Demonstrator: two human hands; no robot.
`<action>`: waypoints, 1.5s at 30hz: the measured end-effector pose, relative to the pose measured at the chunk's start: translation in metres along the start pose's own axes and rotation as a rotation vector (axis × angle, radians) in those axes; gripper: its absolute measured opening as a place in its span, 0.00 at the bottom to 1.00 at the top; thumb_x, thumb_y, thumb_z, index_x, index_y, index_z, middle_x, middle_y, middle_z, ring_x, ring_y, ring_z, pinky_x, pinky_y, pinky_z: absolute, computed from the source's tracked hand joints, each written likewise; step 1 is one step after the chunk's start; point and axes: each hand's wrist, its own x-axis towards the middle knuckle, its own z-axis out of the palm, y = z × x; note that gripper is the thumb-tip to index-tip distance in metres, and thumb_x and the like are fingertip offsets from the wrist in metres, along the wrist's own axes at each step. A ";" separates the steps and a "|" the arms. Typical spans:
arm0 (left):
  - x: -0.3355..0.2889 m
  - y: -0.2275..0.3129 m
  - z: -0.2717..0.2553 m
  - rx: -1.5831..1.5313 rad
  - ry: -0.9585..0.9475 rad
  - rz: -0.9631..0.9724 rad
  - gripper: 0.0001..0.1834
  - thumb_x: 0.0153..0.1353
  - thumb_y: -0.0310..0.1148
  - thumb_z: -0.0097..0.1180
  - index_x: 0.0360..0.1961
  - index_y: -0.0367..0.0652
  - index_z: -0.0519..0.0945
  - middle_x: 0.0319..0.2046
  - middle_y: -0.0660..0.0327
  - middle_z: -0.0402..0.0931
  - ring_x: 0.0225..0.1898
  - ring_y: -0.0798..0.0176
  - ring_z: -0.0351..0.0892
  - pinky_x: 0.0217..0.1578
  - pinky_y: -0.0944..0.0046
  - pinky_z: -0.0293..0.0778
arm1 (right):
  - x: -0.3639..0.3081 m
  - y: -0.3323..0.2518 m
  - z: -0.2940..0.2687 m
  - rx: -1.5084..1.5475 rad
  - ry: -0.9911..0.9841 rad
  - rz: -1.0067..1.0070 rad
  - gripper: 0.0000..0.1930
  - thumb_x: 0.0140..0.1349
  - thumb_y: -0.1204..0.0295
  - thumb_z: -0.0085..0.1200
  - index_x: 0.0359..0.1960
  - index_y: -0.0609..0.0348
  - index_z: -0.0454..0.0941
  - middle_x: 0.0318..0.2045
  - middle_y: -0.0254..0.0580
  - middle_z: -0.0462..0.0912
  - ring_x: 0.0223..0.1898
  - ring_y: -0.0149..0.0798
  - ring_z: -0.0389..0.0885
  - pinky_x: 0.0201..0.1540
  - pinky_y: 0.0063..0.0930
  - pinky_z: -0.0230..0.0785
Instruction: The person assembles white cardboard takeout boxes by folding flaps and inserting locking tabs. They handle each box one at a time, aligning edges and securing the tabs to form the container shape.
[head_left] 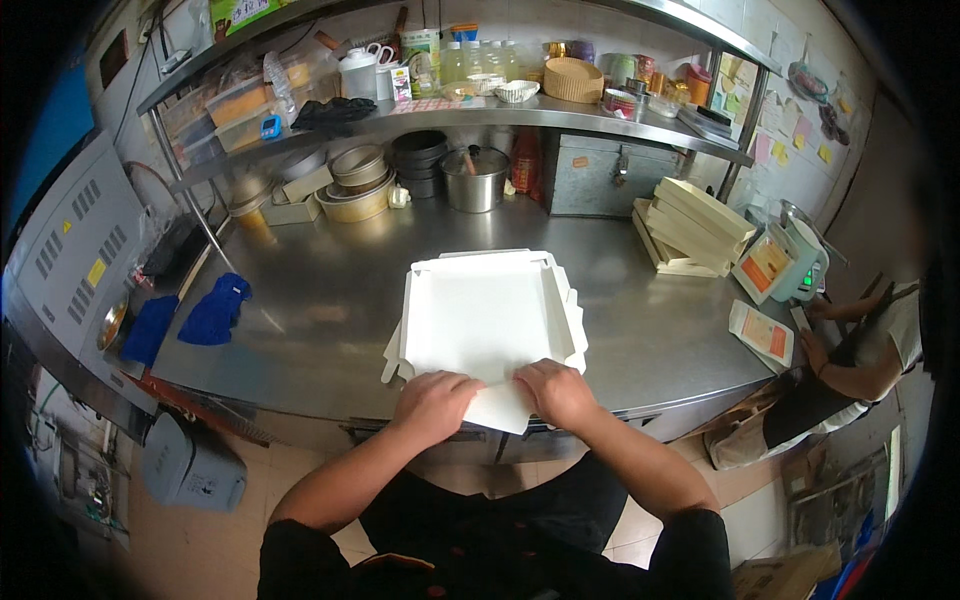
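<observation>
The left hand (pixel 437 403) is half closed, its fingers bent over the left part of the near edge of a white box (pixel 485 310). The right hand (pixel 557 393) is curled much the same way over the right part of that edge, and a white flap (pixel 503 408) hangs between the two, toward the person's body. How hard either hand presses, and where the thumbs sit, I cannot tell. The box lies just beyond both hands on a metal table (pixel 320 300), its flat floor open upward and more pale card jutting out from under it on both sides.

It looks like thin card: light, stiff across the floor, springy along the folds, and easy to crease or tear at the cut corners. The smooth face may slide on the metal. The folded edges right under the fingers seem the best hold, with both hands pinching evenly near the corners; the loose flap alone would likely bend. Well beyond the right hand, a stack of pale boxes (pixel 695 225) leans unevenly.
</observation>
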 end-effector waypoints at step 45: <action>0.037 -0.080 0.039 -0.271 -0.056 -0.184 0.42 0.75 0.38 0.64 0.84 0.44 0.60 0.81 0.44 0.63 0.82 0.40 0.62 0.82 0.44 0.57 | 0.078 0.026 0.041 0.749 -0.024 0.328 0.13 0.73 0.68 0.67 0.54 0.61 0.86 0.50 0.50 0.88 0.49 0.40 0.87 0.55 0.31 0.80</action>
